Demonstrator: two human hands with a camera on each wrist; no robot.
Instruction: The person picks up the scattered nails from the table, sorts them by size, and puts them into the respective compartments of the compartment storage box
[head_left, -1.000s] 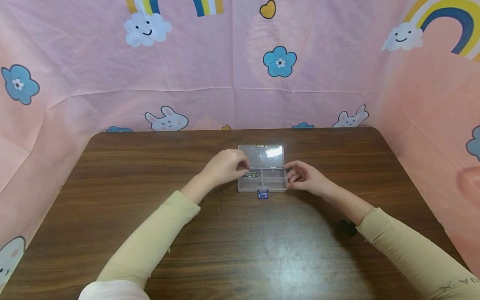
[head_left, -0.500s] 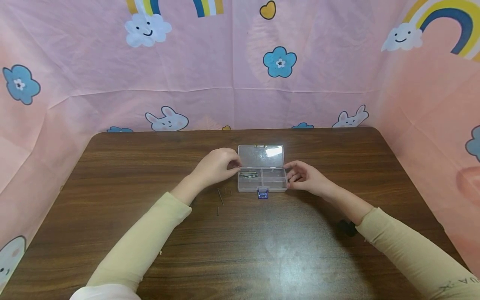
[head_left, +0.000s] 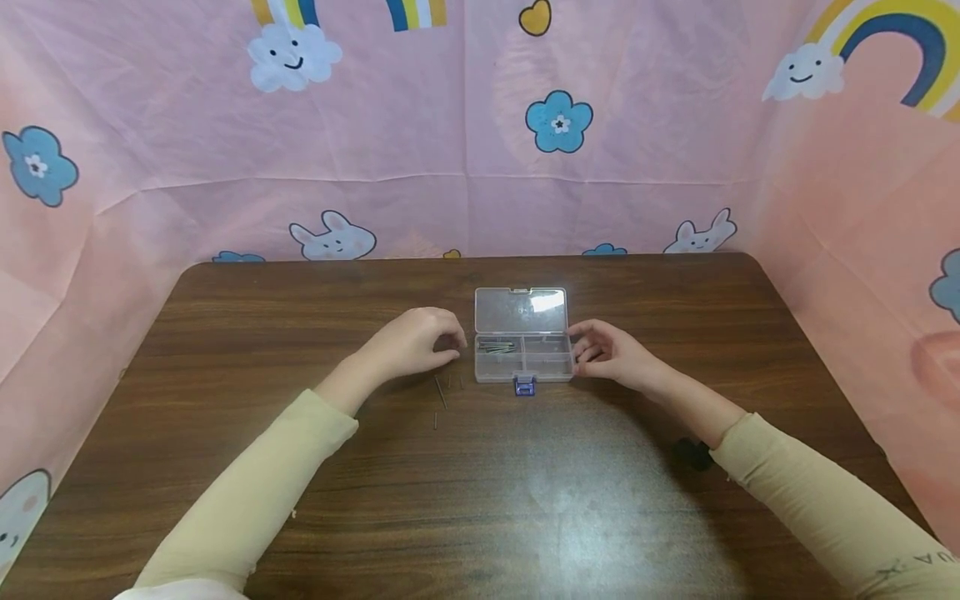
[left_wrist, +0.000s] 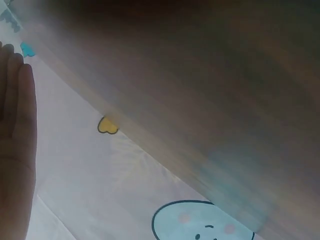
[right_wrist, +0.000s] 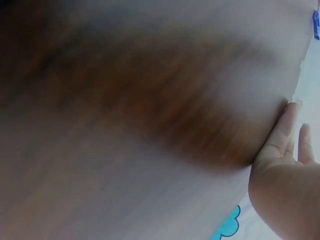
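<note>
A clear plastic compartment box (head_left: pixel 551 367) stands on the table with its lid (head_left: pixel 510 311) raised at the back and a blue latch (head_left: pixel 525 387) at its front. Several thin metal pins, like nails (head_left: pixel 497 347), lie in its back left compartment. My right hand (head_left: pixel 611 354) holds the box by its right side, thumb at the front corner and index finger at the back one. Just left of the box is my left hand (head_left: pixel 420 340), fingers loosely bent, nothing visible in them. Below it, a longer nail-like pin (head_left: pixel 441 392) and a shorter pin (head_left: pixel 435 421) lie on the wood.
The dark wooden table (head_left: pixel 480 508) fills the lower view. A small black object (head_left: pixel 693 454) lies beside the right forearm. Pink patterned cloth (head_left: pixel 420 125) hangs behind the table and along both sides.
My left hand has drawn back from over the back left compartment, leftward and slightly nearer, uncovering the pins there. My right hand and the box have stayed put.
</note>
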